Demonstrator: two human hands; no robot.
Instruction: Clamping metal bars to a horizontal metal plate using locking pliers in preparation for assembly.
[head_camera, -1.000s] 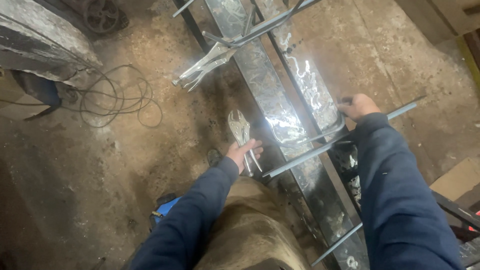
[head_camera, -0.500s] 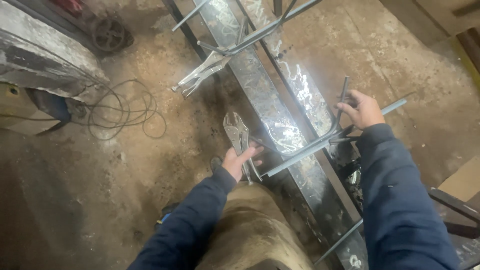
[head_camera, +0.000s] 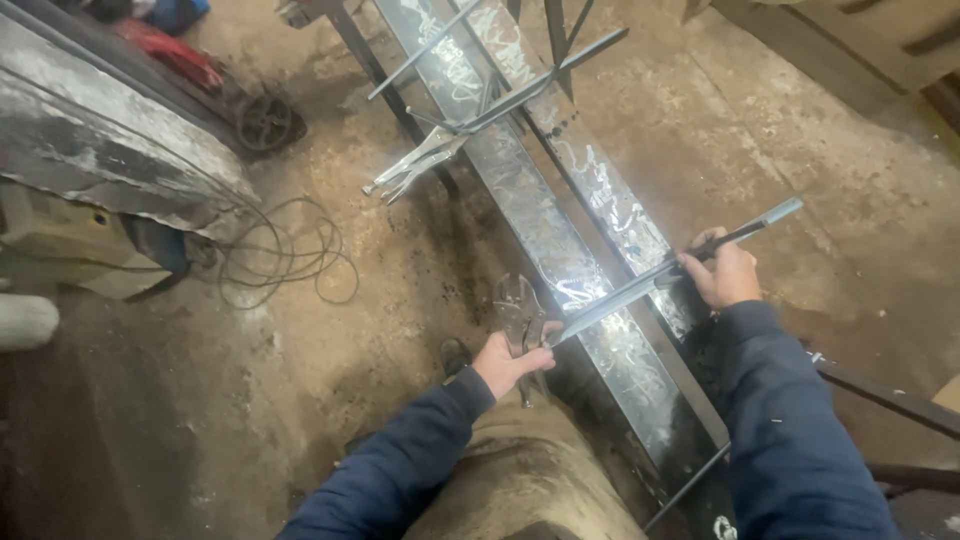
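far to the left of the hands, a rusty sheet-metal casing (head_camera: 110, 150) lies on the dirt floor (head_camera: 330, 400), with a loop of thin black cable (head_camera: 290, 262) trailing from it and a small dark wheel (head_camera: 266, 121) just beyond.

the left hand (head_camera: 508, 363), in a dark blue sleeve, is closed around the handles of locking pliers (head_camera: 520, 315), grey and worn, their nose pointing away from the person. a second ago this hand was lower and further from the beams; it has since come up so the pliers sit right at the near end of the rod (head_camera: 672, 266). judged from that, the clamp looks about to bite the rod where it crosses the beam edge, though whether the nose is already shut on it cannot be told.

between the hands run two long steel beams (head_camera: 560, 240), flat, shiny and scribbled with bright grinding marks, running away up the frame. the rod, a slim grey square bar, lies slantwise across them.

above the left hand, well apart, a second pair of silvery pliers (head_camera: 415, 165) clamps another crossing rod.

the right hand (head_camera: 722, 272) is closed around the far part of the rod, together with a thin dark stick (head_camera: 738, 234); it has shifted little, only tilting the rod slightly.
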